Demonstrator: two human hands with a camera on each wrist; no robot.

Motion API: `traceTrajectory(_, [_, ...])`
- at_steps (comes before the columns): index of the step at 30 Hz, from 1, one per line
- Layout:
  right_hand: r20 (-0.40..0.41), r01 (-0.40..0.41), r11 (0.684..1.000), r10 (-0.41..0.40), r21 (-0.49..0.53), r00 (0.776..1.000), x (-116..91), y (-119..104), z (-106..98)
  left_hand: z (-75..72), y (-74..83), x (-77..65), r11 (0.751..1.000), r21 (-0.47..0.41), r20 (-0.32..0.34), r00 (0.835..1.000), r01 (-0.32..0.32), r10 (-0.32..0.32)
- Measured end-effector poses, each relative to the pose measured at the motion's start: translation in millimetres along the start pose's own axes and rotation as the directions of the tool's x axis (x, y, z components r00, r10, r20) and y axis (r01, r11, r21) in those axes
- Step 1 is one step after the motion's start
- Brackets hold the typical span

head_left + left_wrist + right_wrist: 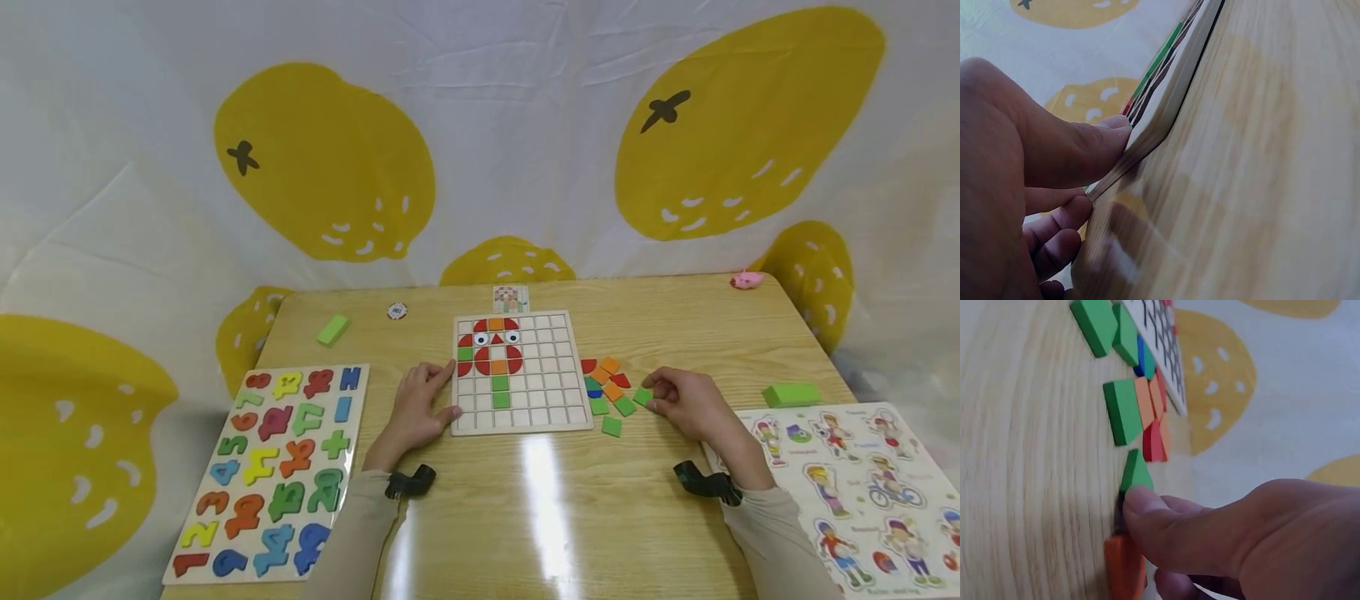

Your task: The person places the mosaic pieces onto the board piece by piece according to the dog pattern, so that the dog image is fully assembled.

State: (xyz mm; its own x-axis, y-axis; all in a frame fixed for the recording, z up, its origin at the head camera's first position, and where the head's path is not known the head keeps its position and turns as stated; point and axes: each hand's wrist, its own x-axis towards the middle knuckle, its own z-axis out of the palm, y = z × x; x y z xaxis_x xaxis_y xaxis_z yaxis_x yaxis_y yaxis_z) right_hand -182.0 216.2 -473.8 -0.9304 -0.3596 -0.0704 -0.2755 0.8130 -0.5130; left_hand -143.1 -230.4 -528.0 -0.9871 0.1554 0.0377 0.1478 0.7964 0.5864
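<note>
A wooden grid board (551,392) lies mid-table, bearing red, orange and green tiles and two eye tiles at its left side. My left hand (422,406) rests at the board's left edge, thumb at the near-left corner and index finger further up. In the left wrist view, the thumb (1100,147) presses against the board's rim. Right of the board, my right hand (684,402) pinches a green square tile (1136,475) between thumb and fingers. Loose green tiles (611,427), orange tiles and red pieces lie between that hand and the board. An orange piece (1124,565) sits under the right hand.
Behind the board is a small pattern card (511,298). A number puzzle (360,408) lies left and a sports-figure puzzle (855,467) right. Green blocks (791,395), a poker chip (397,311) and a pink pig toy (746,280) also lie on the table.
</note>
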Motion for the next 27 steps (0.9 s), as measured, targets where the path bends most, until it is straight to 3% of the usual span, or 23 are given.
traceTrajectory(12, [0.024, 0.033, 0.998, -0.034, 0.051, 0.999, 8.3, -10.0, 11.0, 0.7, -1.9, -0.1, 0.999, 0.001, -0.011, 0.999, -0.032, 0.032])
traceTrajectory(16, [-0.014, 0.012, 0.999, -0.011, 0.045, 1.000, 6.9, -10.7, 14.0, 2.2, -1.4, -0.6, 0.999, -0.003, -0.007, 0.999, -0.044, 0.044])
traceTrajectory(19, [-0.081, 0.059, 0.995, -0.053, 0.082, 0.995, 7.8, -13.6, 16.5, 2.2, -0.9, -0.9, 0.999, -0.005, -0.001, 0.999, -0.040, 0.040])
traceTrajectory(22, [-0.130, 0.120, 0.973, -0.095, 0.199, 0.987, 13.0, -27.7, 23.1, 1.6, -1.0, -0.8, 0.999, -0.004, -0.004, 0.999, -0.034, 0.034])
traceTrajectory(27, [-0.130, 0.123, 0.891, -0.073, 0.436, 0.989, 28.3, -71.4, 50.4, 0.1, -1.0, 0.8, 0.999, -0.002, -0.015, 0.999, -0.039, 0.039])
